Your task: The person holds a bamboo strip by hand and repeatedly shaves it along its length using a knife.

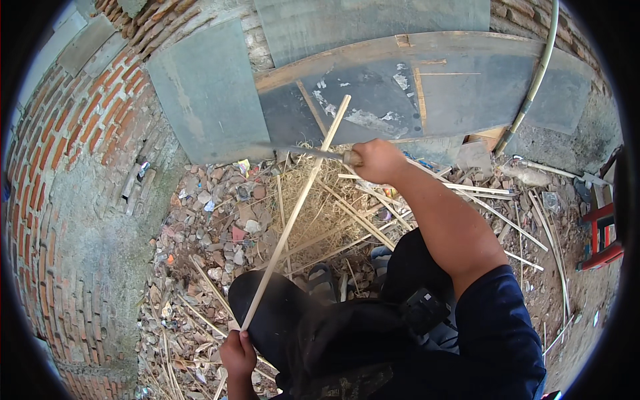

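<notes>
My left hand (238, 353) is closed round the lower end of a long pale bamboo strip (287, 230). The strip slants up and away over my left knee, its far end free in the air. My right hand (381, 162) grips a knife by its short light handle. The knife blade (297, 151) points left, blurred, and crosses the strip near its upper part. Whether its edge touches the strip I cannot tell. Below the blade, a heap of fine curly shavings (310, 207) lies on the ground between my feet and the wall.
Several cut strips (363, 220) lie across the rubble-strewn ground (220, 220). A brick wall (87, 127) rises at left. Grey panels (207, 93) and a worn board (460, 93) lean at the back, beside a pipe (537, 80). A red-framed object (602, 237) stands far right.
</notes>
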Demonstrator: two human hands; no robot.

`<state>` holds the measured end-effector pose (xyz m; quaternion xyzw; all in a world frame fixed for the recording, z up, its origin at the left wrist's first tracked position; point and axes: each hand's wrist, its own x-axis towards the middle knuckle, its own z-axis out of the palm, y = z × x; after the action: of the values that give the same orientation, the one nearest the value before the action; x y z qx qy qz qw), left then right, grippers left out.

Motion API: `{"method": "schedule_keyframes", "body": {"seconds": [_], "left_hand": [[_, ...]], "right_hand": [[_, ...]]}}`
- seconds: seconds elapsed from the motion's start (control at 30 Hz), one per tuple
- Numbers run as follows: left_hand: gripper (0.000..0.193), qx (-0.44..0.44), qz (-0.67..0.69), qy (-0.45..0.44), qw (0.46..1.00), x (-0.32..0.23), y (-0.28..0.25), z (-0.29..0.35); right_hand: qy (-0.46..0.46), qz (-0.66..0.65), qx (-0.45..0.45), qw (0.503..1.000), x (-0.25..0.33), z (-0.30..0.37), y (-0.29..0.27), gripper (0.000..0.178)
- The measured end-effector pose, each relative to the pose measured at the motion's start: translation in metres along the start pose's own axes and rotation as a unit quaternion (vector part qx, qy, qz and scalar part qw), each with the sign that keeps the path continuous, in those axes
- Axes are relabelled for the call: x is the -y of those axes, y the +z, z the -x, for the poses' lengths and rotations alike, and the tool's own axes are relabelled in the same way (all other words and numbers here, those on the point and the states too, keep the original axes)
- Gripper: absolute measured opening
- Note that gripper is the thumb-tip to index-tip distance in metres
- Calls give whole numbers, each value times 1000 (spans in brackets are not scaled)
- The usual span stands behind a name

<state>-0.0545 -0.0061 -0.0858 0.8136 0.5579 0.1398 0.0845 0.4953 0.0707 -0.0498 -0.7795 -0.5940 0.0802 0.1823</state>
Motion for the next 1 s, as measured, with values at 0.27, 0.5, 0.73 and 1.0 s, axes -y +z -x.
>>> {"method": "schedule_keyframes", "body": {"seconds": [0.27, 0.5, 0.73, 1.0], "left_hand": [[34, 23, 53, -3, 998, 9, -4, 0], [40, 0, 62, 13, 998, 7, 3, -1], [34, -6, 69, -1, 998, 9, 6, -3], [38, -23, 13, 45, 999, 9, 3, -3]], "right_hand": [[-151, 62, 153, 975, 57, 12, -8, 20], [-16, -13, 23, 1000, 18, -1, 1, 27], [-182, 90, 94, 975, 59, 12, -5, 20], [85, -29, -3, 996, -18, -13, 4, 35]]}}
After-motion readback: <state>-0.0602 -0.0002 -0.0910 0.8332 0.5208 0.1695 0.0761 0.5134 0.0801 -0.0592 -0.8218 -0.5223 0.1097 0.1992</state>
